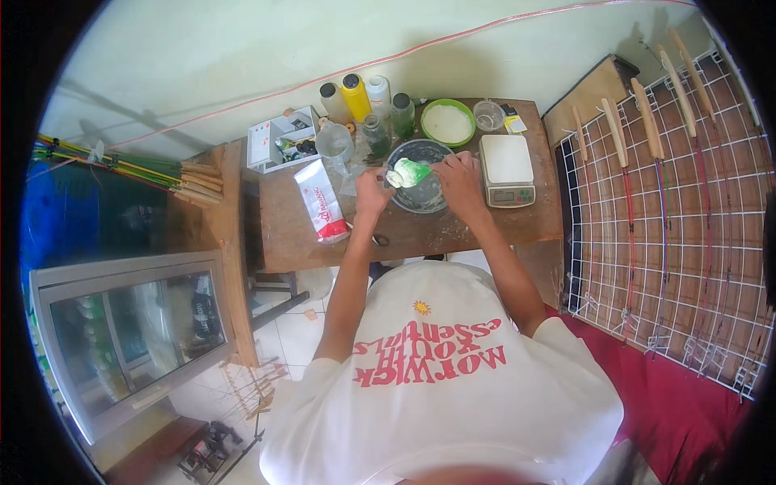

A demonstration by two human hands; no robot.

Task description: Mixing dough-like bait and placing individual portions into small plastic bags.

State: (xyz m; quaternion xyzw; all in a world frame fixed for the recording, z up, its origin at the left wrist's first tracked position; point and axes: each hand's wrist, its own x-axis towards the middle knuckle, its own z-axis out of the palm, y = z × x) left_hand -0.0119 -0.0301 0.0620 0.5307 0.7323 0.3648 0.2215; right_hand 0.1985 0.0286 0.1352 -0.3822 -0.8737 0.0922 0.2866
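Both my hands are at a dark grey bowl [419,205] on the wooden table, its inner wall smeared white. Over the bowl's left part is a green scraper-like piece [417,171] with a thick white lump [398,175] at its left end. My left hand [373,192] is closed at that left end, at the bowl's left edge. At the right rim, my right hand [459,183] has its fingers bent inward, close to the green piece; whether they grip it or the rim is hidden.
A white digital scale [508,162] stands right of the bowl. Behind are a green dish of white powder [448,123], a yellow bottle [356,98] and glass jars [375,133]. Left are a clear jug [335,144], a white-red packet [319,200] and scissors [380,240]. A wire rack [663,234] holds rods.
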